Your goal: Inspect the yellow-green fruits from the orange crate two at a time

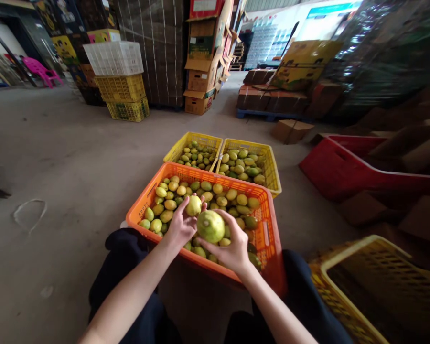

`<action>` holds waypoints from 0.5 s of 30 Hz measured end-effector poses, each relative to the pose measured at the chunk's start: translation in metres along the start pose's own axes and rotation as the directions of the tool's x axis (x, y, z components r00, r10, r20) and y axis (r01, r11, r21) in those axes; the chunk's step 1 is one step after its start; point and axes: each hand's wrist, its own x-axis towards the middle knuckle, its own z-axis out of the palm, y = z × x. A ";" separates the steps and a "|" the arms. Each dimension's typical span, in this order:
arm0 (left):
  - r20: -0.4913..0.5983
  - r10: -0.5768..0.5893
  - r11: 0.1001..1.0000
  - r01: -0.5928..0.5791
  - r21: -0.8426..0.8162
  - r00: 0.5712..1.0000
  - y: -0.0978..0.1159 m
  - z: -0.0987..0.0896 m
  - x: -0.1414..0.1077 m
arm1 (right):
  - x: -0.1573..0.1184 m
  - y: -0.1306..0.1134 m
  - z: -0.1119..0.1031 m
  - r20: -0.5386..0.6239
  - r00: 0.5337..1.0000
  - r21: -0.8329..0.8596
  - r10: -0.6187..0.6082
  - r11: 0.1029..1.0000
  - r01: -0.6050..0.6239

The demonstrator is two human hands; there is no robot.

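My left hand (pixel 183 224) is closed around a small yellow lemon (pixel 193 206), fingers curled along its sides. In my right hand (pixel 235 243) is a larger green-yellow lemon (pixel 210 226), gripped between thumb and fingers. Both fruits are held close together above an orange plastic crate (pixel 275 239). That crate holds many loose lemons (pixel 170 205), from yellow to green, some of them hidden under my hands. Beyond its far edge stand two yellow crates, a left one (pixel 172 152) and a right one (pixel 275 172), each with more lemons inside.
A yellow crate (pixel 347 286) sits close on my right, with a red bin (pixel 329 167) and cardboard behind it. Farther back are a cardboard box (pixel 291 131), stacked white (pixel 114 58) and yellow crates (pixel 123 88), and stacked cartons (pixel 199 81). A pink chair (pixel 42 71) stands far left.
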 end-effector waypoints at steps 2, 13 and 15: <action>0.035 0.044 0.999 -0.044 -0.014 0.998 0.004 0.003 -0.001 | 0.004 0.002 -0.004 -0.052 0.984 0.087 0.168 0.983 -0.163; 0.070 0.254 0.943 -0.263 0.204 0.965 -0.020 -0.002 0.001 | 0.011 0.011 0.007 0.094 0.835 0.412 0.543 0.742 -0.529; 0.064 0.250 0.940 -0.258 0.223 0.966 -0.018 -0.002 0.000 | 0.012 0.009 0.004 0.110 0.829 0.394 0.549 0.741 -0.543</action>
